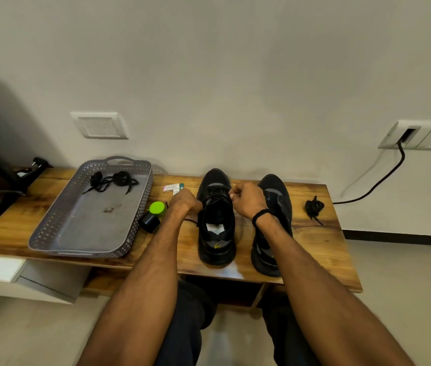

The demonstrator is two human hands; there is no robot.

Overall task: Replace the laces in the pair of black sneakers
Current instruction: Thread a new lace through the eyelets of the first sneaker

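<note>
Step in hand, as judged: tightening the lace (215, 193) across the upper eyelets of the first sneaker (215, 244), which is standing toe-to-wall near the middle of the wooden table (333, 260). The left hand (186, 200) and right hand (247, 198) are sitting either side of the tongue, each with fingers curling in as if pinching a lace end; the ends themselves are hiding inside the fists. Note for doing it well: be pulling both ends outward with equal tension, so the crossings are lying flat and the tails are coming out the same length. One strand is trailing under the left wrist and is worth watching for snags. The second sneaker (277, 199) is standing just beside the first, partly behind the right forearm, with no lacing showing on it. A bundled lace (314, 208) is lying beyond it, probably meant for that shoe. Also sitting on the table: a grey perforated tray (50, 235) holding tangled black laces (111, 180), a green-capped black container (153, 215) and a small white packet (173, 188). Behind: off-white wall, switch plate (100, 125), and a socket (417, 134) with a black cable (383, 180) hanging from it.
</note>
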